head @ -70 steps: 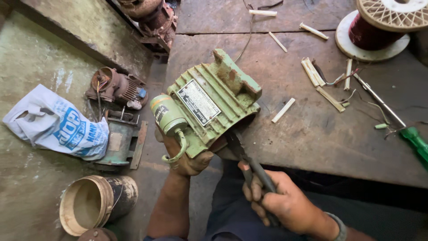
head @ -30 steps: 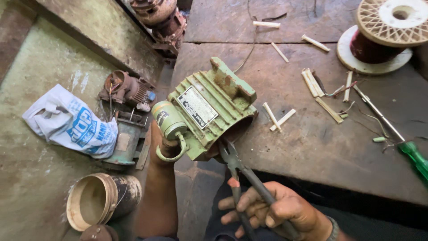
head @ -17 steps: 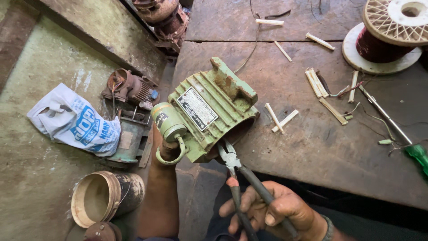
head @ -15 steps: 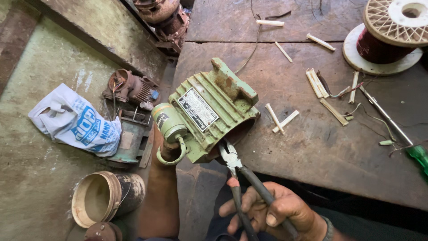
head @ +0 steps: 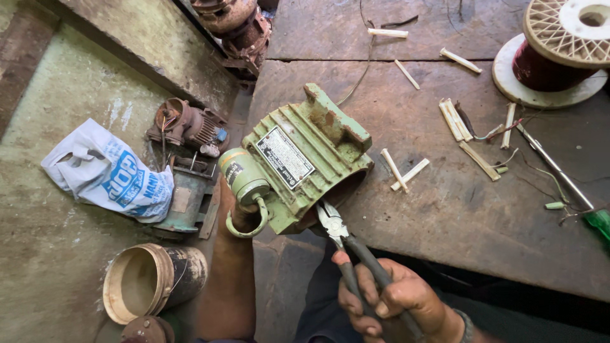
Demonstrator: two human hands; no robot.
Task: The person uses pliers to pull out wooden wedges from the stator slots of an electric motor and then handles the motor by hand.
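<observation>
- Here, a green motor housing (head: 304, 159) is sitting in the middle of the frame, tilted over the near edge of a dark workbench (head: 445, 209), with a pale nameplate facing up.
- The left hand (head: 244, 215) is reaching up from below and propping the housing at its lower left corner; most of the hand is tucked behind a green loop and a cylinder-shaped part, so how the fingers are curling cannot be told.
- The right hand (head: 394, 302), at the bottom centre, is wrapping its fingers tightly around the dark handles of a pair of pliers (head: 348, 244).
- The pliers' metal nose is pointing up and left, touching the housing's lower open rim (whether it is biting anything there is too small to judge).
- Short pale sticks (head: 401, 171) are lying scattered on the bench to the right of the housing.
- A wire spool (head: 559, 47) is standing in the upper right corner.
- A white plastic bag (head: 105, 171) is lying at the left, and an open tub (head: 149, 286) is resting at the lower left.
</observation>
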